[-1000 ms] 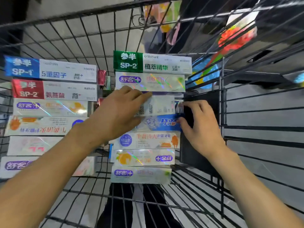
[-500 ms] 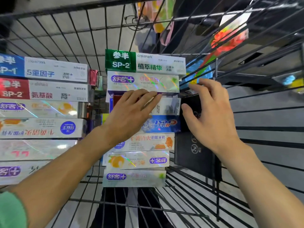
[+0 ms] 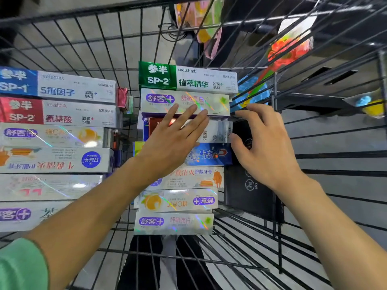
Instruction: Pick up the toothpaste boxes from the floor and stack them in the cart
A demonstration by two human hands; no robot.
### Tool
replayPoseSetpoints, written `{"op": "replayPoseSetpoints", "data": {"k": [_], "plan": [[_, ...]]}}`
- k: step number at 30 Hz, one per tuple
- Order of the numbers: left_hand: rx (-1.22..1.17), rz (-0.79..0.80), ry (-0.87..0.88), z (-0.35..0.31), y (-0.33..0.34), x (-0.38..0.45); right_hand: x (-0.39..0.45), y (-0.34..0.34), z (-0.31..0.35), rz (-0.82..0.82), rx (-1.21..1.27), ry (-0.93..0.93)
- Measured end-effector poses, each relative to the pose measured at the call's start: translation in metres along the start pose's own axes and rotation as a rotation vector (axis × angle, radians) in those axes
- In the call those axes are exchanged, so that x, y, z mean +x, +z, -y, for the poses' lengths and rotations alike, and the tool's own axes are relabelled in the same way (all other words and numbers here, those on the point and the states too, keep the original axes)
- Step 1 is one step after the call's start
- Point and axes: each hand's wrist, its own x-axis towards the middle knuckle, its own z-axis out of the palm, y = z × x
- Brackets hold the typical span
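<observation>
The toothpaste boxes (image 3: 184, 147) lie in two flat rows on the wire floor of the cart (image 3: 261, 237), long sides touching. They look light and stiff, thin card that would dent under a hard squeeze, with glossy foil faces likely to slip; each is best taken across its narrow sides near the middle. The left hand (image 3: 171, 141) rests flat on the right row, grip apart. The right hand (image 3: 266, 147) curves at the row's end, fingers loosely bent, grip holding nothing.
</observation>
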Motion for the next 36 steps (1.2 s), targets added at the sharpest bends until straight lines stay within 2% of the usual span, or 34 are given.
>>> {"op": "replayPoseSetpoints", "data": {"k": [8, 13, 19, 23, 27, 32, 36], "plan": [[0.063, -0.004, 0.044, 0.0, 0.004, -0.005, -0.003, 0.002, -0.002, 0.014, -0.01, -0.009], [0.1, 0.015, 0.009, -0.004, 0.009, -0.007, 0.0, 0.003, -0.003, 0.02, -0.011, 0.012], [0.013, 0.033, -0.026, -0.005, -0.003, -0.005, 0.001, 0.003, -0.001, 0.044, -0.048, 0.001], [-0.049, 0.058, -0.118, 0.011, -0.039, -0.017, 0.005, -0.014, 0.019, 0.065, -0.077, -0.043], [-0.043, 0.035, -0.31, 0.051, -0.109, -0.059, 0.012, -0.041, 0.069, 0.07, -0.09, -0.141], [-0.058, -0.022, -0.642, 0.1, -0.187, -0.148, 0.037, -0.063, 0.17, 0.062, -0.108, -0.337], [-0.024, -0.116, -0.84, 0.135, -0.244, -0.257, 0.052, -0.063, 0.304, 0.088, -0.114, -0.534]]}}
